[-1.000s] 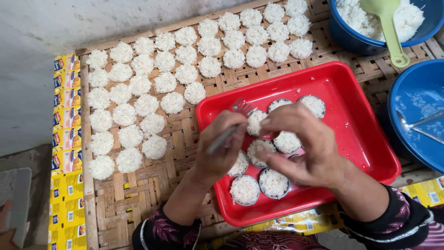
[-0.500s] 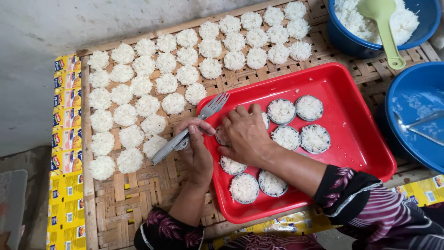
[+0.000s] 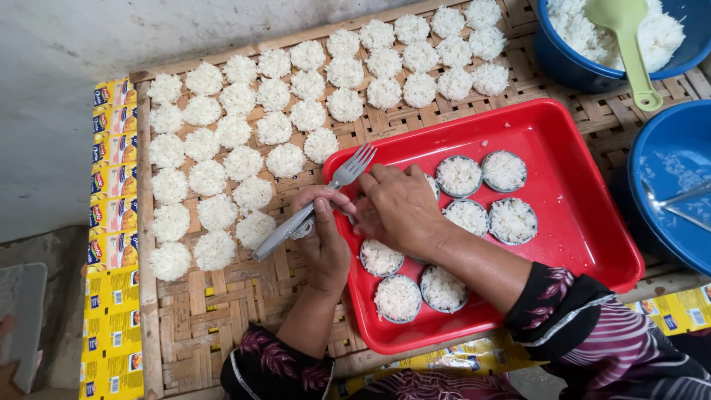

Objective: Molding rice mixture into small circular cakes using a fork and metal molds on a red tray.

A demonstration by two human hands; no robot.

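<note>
Over the red tray's (image 3: 570, 244) edge, left hand (image 3: 322, 237) grips a fork (image 3: 311, 207); right hand (image 3: 396, 211) clasps a mould.

A person's left hand (image 3: 322, 233) holds a metal fork (image 3: 315, 204) by its handle, tines resting on the rim of a red tray (image 3: 585, 222), while the right hand (image 3: 396, 207) lies palm down inside the tray among small round moulds of white rice (image 3: 459, 175). Rows of round rice cakes (image 3: 252, 148) cover a woven bamboo mat (image 3: 222, 318) beside the tray. At upper right, a blue bowl (image 3: 563, 63) of rice holds a green scoop (image 3: 629, 44).
</note>
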